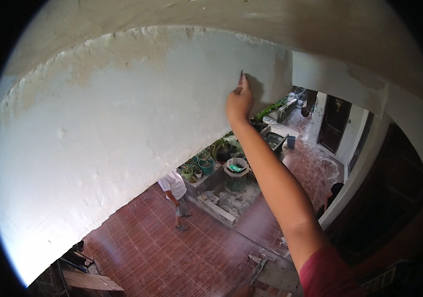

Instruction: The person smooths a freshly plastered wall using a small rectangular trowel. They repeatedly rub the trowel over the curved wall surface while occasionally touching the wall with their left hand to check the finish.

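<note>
Wall (122, 123) scraping, high above a courtyard: part bare, much still coated.

Right hand (239, 101) is raised against the pale blue-white wall near its right end, fingers (243, 84) pinched together on a small dark tool (241, 73) whose tip touches the surface; what kind of tool it is cannot be told. Judging by the surface, the upper band of the wall along the curved edge shows bare, sandy plaster with ragged flaking, so that strip looks stripped, while the broad area below and left of the hand is still coated and appears left to do. Left hand is out of view. Far below, a person (174, 190) stands on the red tiled floor (162, 247) near potted plants (204, 163).
</note>
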### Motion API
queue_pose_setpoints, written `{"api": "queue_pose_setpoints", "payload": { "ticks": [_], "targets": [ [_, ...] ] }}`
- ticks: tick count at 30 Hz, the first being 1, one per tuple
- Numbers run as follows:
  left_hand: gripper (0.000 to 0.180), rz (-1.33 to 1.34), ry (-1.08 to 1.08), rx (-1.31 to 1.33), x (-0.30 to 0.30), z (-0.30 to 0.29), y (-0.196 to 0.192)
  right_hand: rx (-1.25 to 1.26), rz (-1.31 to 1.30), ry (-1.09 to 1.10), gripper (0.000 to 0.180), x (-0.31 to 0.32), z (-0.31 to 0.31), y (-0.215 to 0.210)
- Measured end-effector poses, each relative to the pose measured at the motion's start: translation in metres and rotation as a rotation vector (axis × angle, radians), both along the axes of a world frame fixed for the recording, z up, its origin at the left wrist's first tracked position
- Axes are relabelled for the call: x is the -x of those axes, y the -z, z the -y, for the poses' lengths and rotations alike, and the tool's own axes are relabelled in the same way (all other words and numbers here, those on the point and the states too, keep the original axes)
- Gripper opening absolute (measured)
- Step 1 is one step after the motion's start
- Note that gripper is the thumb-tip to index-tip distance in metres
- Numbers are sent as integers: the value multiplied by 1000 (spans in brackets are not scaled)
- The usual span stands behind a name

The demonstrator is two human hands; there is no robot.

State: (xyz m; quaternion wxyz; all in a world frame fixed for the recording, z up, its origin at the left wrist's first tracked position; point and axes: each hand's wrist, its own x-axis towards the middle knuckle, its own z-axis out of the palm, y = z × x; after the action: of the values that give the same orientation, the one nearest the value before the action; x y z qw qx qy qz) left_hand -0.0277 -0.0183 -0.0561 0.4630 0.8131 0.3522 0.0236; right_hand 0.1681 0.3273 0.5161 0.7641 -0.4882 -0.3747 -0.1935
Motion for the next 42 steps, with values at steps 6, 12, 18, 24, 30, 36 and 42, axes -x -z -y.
{"api": "queue_pose_setpoints", "payload": {
  "ticks": [6, 12, 18, 24, 30, 36, 42],
  "targets": [
    [58, 8, -1, 7, 5, 7, 3, -25, 66, -47, 50, 14, 10, 0],
    [58, 11, 11, 4, 8, 5, 3, 67, 4, -91, 50, 12, 11, -15],
    [59, 13, 9, 12, 8, 4, 3, 78, 40, -80, 52, 12, 11, -27],
    [59, 13, 13, 9, 7, 0, 3, 61, 44, -51, 54, 10, 3, -33],
    [59, 14, 11, 11, 9, 0, 4, 14, 134, -31, 53, 12, 3, -41],
    [59, 25, 1, 17, 11, -2, 3, 119, 96, -100, 51, 7, 5, -62],
    [60, 14, -4, 17, 12, -4, 3, 166, 217, -73, 51, 1, 1, -82]
  ]
}}
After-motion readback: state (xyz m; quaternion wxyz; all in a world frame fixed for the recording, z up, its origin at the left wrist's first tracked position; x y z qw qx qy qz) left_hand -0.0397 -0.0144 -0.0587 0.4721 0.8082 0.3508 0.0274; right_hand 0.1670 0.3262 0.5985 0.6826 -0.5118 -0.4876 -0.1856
